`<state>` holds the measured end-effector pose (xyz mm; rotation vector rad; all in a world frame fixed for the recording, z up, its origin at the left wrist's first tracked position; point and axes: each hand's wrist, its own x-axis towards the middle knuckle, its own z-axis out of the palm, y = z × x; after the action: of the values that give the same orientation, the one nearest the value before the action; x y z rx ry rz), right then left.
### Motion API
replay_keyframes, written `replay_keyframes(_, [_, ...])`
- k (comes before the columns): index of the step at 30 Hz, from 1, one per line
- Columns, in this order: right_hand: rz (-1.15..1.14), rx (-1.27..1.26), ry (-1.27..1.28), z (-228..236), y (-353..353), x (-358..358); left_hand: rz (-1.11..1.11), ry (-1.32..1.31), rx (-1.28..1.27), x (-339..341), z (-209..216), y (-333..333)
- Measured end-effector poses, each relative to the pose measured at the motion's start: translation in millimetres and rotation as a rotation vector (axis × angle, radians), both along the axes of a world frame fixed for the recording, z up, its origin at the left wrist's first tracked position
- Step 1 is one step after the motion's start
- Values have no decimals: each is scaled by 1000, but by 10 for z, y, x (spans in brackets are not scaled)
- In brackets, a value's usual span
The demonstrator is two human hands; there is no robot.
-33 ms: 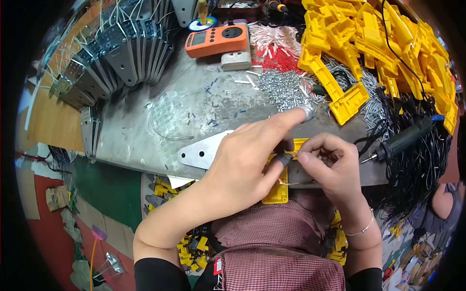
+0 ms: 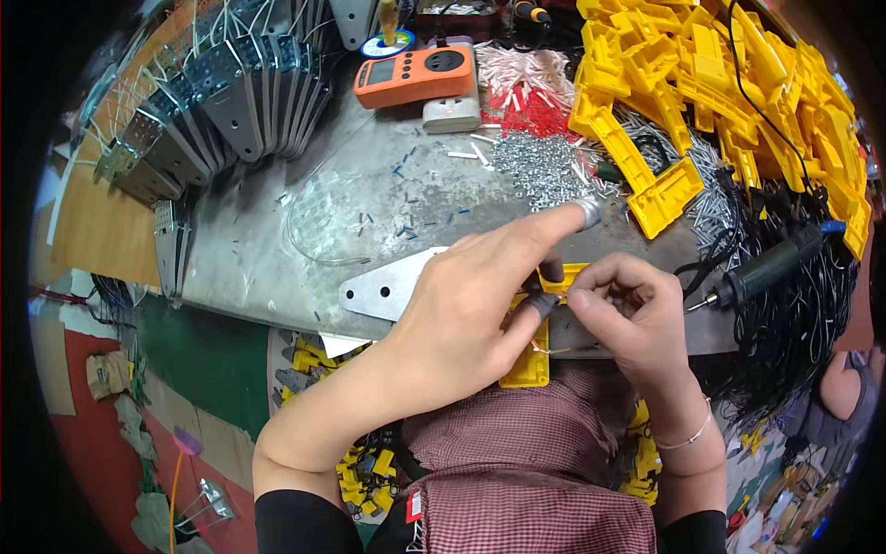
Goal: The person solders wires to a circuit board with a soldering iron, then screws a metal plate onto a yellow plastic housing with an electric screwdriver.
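Note:
My left hand [image 2: 466, 309], with grey coverings on some fingertips, grips a yellow plastic casing [image 2: 528, 371] at the table's near edge. Its thumb and a bent finger close over the casing's middle, while the index finger stretches out. From the right, my right hand [image 2: 641, 314] pinches thumb and forefinger together at the casing; whatever lies between them is hidden. A thin light wire with a red part [image 2: 546, 350] pokes out over the casing. Partly under my left hand lies a tapered grey metal plate [image 2: 360, 294] with holes.
Yellow casings [image 2: 711, 74] are heaped at the far right, beside screws [image 2: 711, 208] and small metal nuts [image 2: 535, 166]. A dark screwdriver-like power tool [image 2: 766, 277] lies right, by black cables [image 2: 784, 342]. An orange meter [image 2: 415, 76] stands at the back; metal brackets [image 2: 231, 102] line the left.

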<state>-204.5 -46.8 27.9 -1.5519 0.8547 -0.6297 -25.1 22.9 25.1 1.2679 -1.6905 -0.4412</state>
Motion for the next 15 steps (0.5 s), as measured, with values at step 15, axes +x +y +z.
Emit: replay_keyframes(15, [186,325,108,57,-72,15,0,-405,-247,18,7,53])
